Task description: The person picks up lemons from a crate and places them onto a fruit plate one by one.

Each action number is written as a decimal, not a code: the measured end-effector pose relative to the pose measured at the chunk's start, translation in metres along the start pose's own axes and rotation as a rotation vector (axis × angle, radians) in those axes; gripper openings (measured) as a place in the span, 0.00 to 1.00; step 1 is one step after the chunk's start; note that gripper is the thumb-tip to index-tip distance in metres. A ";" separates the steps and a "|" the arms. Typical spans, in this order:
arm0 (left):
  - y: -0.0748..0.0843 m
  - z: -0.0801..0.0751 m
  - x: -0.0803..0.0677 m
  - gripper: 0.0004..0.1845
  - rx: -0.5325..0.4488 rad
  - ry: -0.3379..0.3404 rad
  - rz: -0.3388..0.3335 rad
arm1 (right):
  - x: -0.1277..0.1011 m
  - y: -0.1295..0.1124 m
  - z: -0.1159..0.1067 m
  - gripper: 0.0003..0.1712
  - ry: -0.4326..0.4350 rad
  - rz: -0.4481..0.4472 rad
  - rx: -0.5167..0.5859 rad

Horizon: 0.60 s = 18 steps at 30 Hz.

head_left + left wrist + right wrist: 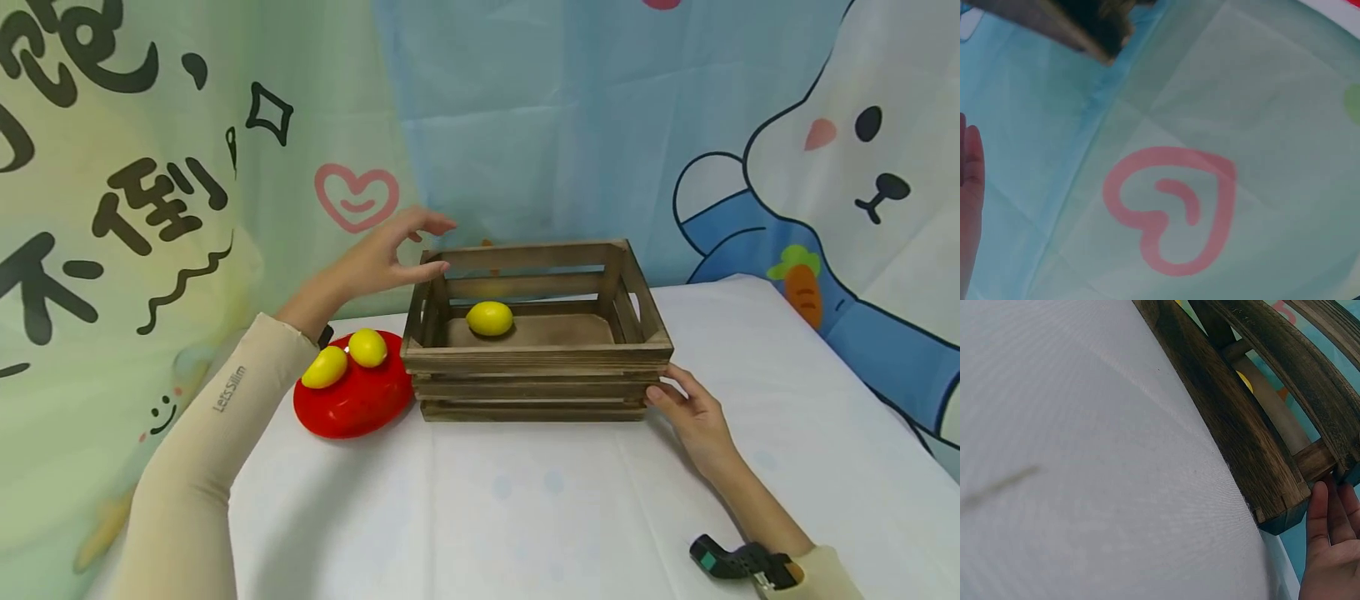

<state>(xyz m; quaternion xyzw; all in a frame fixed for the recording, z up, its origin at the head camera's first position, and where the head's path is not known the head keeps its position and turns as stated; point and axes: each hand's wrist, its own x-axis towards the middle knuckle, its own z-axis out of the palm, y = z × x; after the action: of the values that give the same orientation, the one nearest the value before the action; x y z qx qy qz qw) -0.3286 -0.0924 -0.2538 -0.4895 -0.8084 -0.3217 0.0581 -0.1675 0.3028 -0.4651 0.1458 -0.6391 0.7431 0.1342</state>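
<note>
Left hand (382, 254) spread, empty, above crate (536, 367) corner; right hand (693, 412) flat against crate's near right corner; one lemon (490, 318) inside, two lemons (348, 357) on red plate (352, 400); crate best kept steadied.

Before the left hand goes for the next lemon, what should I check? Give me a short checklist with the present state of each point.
1. Left hand holds nothing: ok, fingers relaxed, above the crate's left end.
2. Right hand steadies the crate: ok, fingertips touch its right front corner.
3. Room in the crate: ok, only one lemon lies inside, at the back left.
4. Lemons left to take: ok, two lemons lie on the red plate.
5. Plate close to the crate: ok, it lies beside the left end.
6. Plate touching the crate: cannot tell.
</note>
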 end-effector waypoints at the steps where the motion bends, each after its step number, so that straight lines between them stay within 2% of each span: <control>1: 0.000 -0.001 0.004 0.28 -0.008 0.008 0.009 | 0.000 0.000 0.000 0.27 -0.002 0.000 -0.004; 4: 0.001 -0.001 0.014 0.28 -0.023 0.017 0.019 | -0.001 0.000 -0.001 0.26 -0.001 -0.002 -0.008; 9: 0.001 0.004 0.027 0.29 -0.037 -0.013 0.027 | 0.000 0.001 -0.002 0.26 0.004 -0.031 0.019; 12: -0.003 0.010 0.032 0.29 -0.042 -0.042 0.037 | 0.000 0.003 -0.003 0.26 -0.003 -0.035 0.027; 18: -0.014 0.022 0.043 0.31 -0.067 -0.139 0.008 | -0.001 0.002 -0.003 0.26 0.000 -0.023 0.011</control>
<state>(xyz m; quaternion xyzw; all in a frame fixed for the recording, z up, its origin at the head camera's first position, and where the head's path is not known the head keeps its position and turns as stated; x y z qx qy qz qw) -0.3573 -0.0517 -0.2605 -0.5158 -0.7972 -0.3135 -0.0133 -0.1672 0.3053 -0.4681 0.1536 -0.6332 0.7452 0.1419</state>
